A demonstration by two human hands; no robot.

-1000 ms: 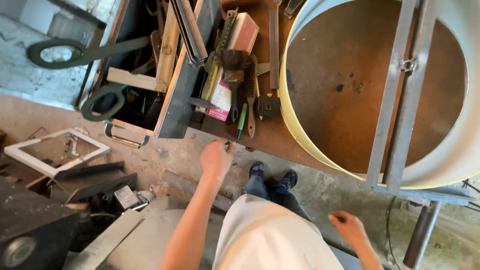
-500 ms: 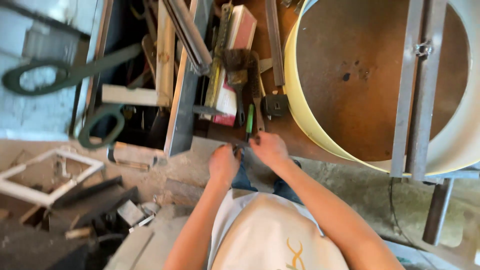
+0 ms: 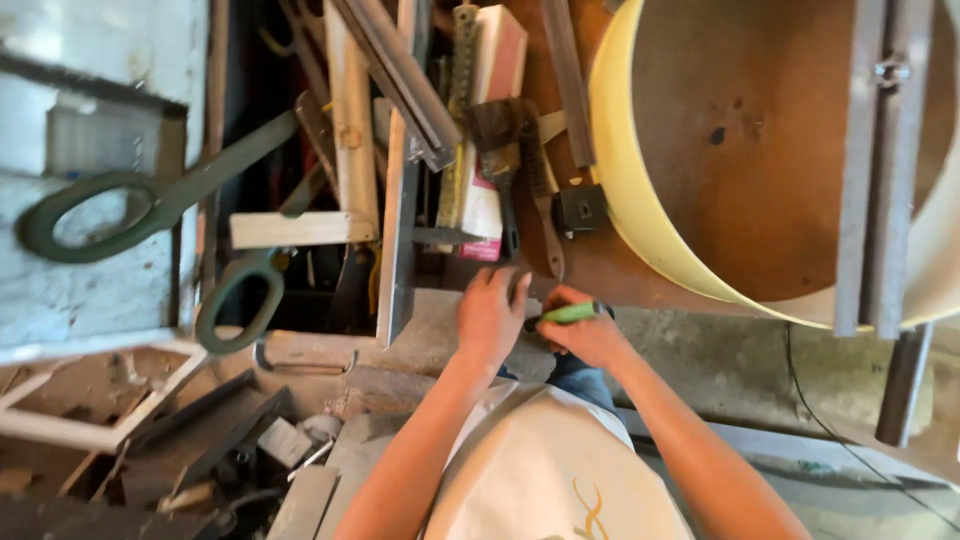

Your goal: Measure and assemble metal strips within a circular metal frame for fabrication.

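My right hand [image 3: 590,335] is closed around a small tool with a green handle [image 3: 570,313], held at the near edge of the rusty workbench [image 3: 640,275]. My left hand [image 3: 488,318] is right beside it, fingers spread, resting on the bench edge and touching the tool's dark tip. Just beyond my hands lie worn brushes [image 3: 505,150] and a small black block [image 3: 580,208] on the bench.
A large cream-rimmed round drum [image 3: 640,200] with a rusty inside fills the right side, crossed by metal bars [image 3: 870,170]. To the left are big green-handled shears [image 3: 110,210], metal angle pieces [image 3: 400,80] and wood strips. Scrap metal and a white frame [image 3: 100,430] lie on the floor.
My right hand came up from beside my leg to the bench and took hold of the green-handled tool. My left hand moved up to the bench edge next to it.
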